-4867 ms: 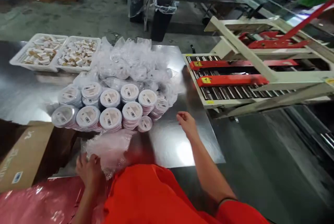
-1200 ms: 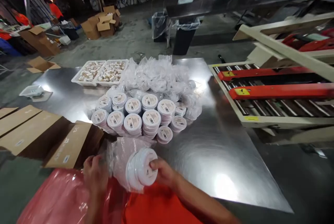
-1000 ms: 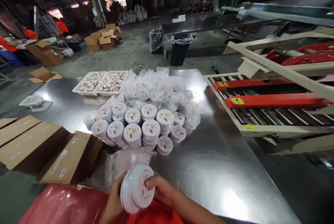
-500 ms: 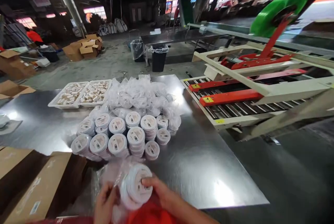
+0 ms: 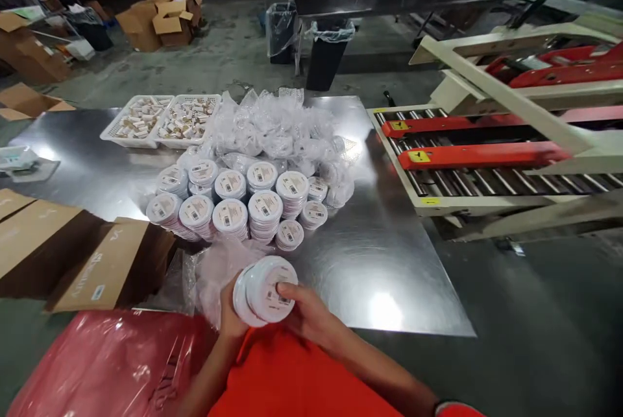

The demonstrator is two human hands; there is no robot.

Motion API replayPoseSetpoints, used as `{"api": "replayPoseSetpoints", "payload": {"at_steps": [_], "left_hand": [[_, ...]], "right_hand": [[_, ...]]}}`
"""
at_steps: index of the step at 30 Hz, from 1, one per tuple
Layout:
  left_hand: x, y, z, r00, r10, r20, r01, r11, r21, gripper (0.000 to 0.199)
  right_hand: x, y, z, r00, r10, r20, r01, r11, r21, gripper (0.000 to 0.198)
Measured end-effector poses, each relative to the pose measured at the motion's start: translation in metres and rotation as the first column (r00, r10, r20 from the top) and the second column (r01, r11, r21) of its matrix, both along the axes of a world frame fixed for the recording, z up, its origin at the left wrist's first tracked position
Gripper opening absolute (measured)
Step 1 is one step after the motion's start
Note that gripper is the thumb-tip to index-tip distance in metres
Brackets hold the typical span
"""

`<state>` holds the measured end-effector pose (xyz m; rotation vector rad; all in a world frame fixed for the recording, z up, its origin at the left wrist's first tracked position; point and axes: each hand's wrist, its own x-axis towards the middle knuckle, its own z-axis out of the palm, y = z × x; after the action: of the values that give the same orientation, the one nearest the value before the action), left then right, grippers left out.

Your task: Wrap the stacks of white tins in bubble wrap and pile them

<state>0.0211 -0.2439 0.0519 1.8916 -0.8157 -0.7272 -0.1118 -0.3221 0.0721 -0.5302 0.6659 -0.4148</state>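
Just over the table's near edge, my right hand (image 5: 311,313) grips a small stack of round white labelled discs (image 5: 273,274), its thumb pressed on the printed face of the top one. My left hand (image 5: 231,313) is closed around the left side of the same stack; its fingertips are mostly hidden. A clear plastic bag (image 5: 217,271) lies crumpled beside and behind my left hand. Beyond it, several more stacks of the same discs (image 5: 230,216) stand in rows on the metal table (image 5: 389,255).
Clear bagged goods (image 5: 272,125) are heaped behind the stacks. Two white baskets (image 5: 129,140) hold small white and tan pieces. Open cartons (image 5: 109,261) and a red plastic-wrapped bundle (image 5: 111,365) are at left. A roller machine with red belts (image 5: 477,154) borders the table's right side.
The view has tilted down. Both hands still hold the stack, now steadier and farther from the bag. My left hand has moved from the plastic bag onto the stack's left side.
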Motion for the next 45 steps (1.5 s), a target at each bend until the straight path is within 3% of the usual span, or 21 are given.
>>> {"api": "replayPoseSetpoints", "payload": {"at_steps": [2,4,6,8,10,12,14,15,17,21,23,26,28,30,33,35,39,41,45], "left_hand": [[-0.001,0.0,-0.002,0.994,-0.01,-0.109,0.01,1.0,0.006,0.029],[0.0,0.002,-0.001,0.981,0.011,-0.194,-0.003,0.999,0.043,0.02],[0.004,0.006,0.001,0.96,0.048,-0.275,-0.027,0.996,0.081,0.025],[0.006,0.009,0.003,0.958,0.073,-0.278,-0.046,0.994,0.102,0.033],[0.006,0.01,0.005,0.985,0.073,-0.156,-0.057,0.993,0.107,0.038],[0.003,0.009,0.007,0.997,0.056,0.045,-0.06,0.995,0.081,0.041],[-0.001,0.007,0.007,0.97,0.004,0.244,-0.012,0.999,0.033,0.04],[-0.002,0.006,0.008,0.943,-0.029,0.332,0.025,1.0,0.016,0.038],[-0.005,0.003,0.009,0.878,-0.086,0.47,0.092,0.996,0.011,0.037],[-0.007,-0.005,0.015,0.853,-0.121,0.507,0.106,0.993,0.057,0.037],[-0.007,-0.008,0.018,0.841,-0.15,0.52,0.133,0.989,0.071,0.039],[-0.006,-0.007,0.023,0.809,-0.208,0.55,0.206,0.976,0.066,0.039],[-0.006,-0.005,0.024,0.773,-0.231,0.591,0.242,0.968,0.061,0.035],[-0.008,-0.003,0.022,0.744,-0.25,0.62,0.271,0.961,0.062,0.03],[-0.013,-0.002,0.016,0.747,-0.282,0.602,0.319,0.947,0.047,0.027],[-0.017,-0.002,0.011,0.765,-0.282,0.579,0.33,0.944,0.025,0.029],[-0.02,-0.003,0.006,0.779,-0.29,0.556,0.322,0.946,0.043,0.031],[-0.019,-0.005,0.006,0.777,-0.311,0.547,0.323,0.943,0.077,0.03],[-0.018,-0.009,0.004,0.843,-0.221,0.49,0.196,0.975,0.103,0.027]], "right_hand": [[-0.001,-0.003,0.0,1.0,-0.013,0.0,0.013,0.994,0.111,0.04],[-0.005,-0.009,-0.002,0.997,-0.061,-0.05,0.067,0.99,0.127,0.039],[-0.012,-0.014,-0.004,0.985,-0.114,-0.128,0.119,0.992,0.031,0.042],[-0.018,-0.016,-0.006,0.966,-0.141,-0.215,0.099,0.976,-0.196,0.049],[-0.023,-0.015,-0.005,0.947,-0.1,-0.304,-0.062,0.875,-0.48,0.053],[-0.025,-0.011,-0.003,0.924,-0.018,-0.382,-0.271,0.674,-0.687,0.057],[-0.026,-0.008,0.0,0.894,0.043,-0.447,-0.407,0.499,-0.765,0.064],[-0.026,-0.008,0.001,0.879,0.06,-0.473,-0.446,0.451,-0.773,0.068],[-0.026,-0.008,0.002,0.851,0.079,-0.52,-0.501,0.422,-0.756,0.076],[-0.026,-0.013,0.004,0.802,0.112,-0.587,-0.587,0.332,-0.738,0.08],[-0.026,-0.015,0.004,0.79,0.107,-0.604,-0.6,0.332,-0.727,0.078],[-0.026,-0.016,0.004,0.806,0.008,-0.592,-0.532,0.447,-0.719,0.076],[-0.026,-0.014,0.002,0.802,-0.123,-0.584,-0.464,0.487,-0.74,0.072],[-0.025,-0.01,0.0,0.766,-0.267,-0.584,-0.438,0.447,-0.78,0.065],[-0.023,-0.005,-0.005,0.697,-0.366,-0.617,-0.526,0.324,-0.786,0.058],[-0.021,-0.004,-0.007,0.67,-0.309,-0.675,-0.602,0.306,-0.738,0.06],[-0.017,-0.01,-0.008,0.626,-0.088,-0.775,-0.686,0.41,-0.601,0.071],[-0.015,-0.014,-0.007,0.588,-0.04,-0.808,-0.721,0.427,-0.546,0.073],[-0.012,-0.013,-0.007,0.572,-0.077,-0.817,-0.752,0.349,-0.56,0.071]]}}
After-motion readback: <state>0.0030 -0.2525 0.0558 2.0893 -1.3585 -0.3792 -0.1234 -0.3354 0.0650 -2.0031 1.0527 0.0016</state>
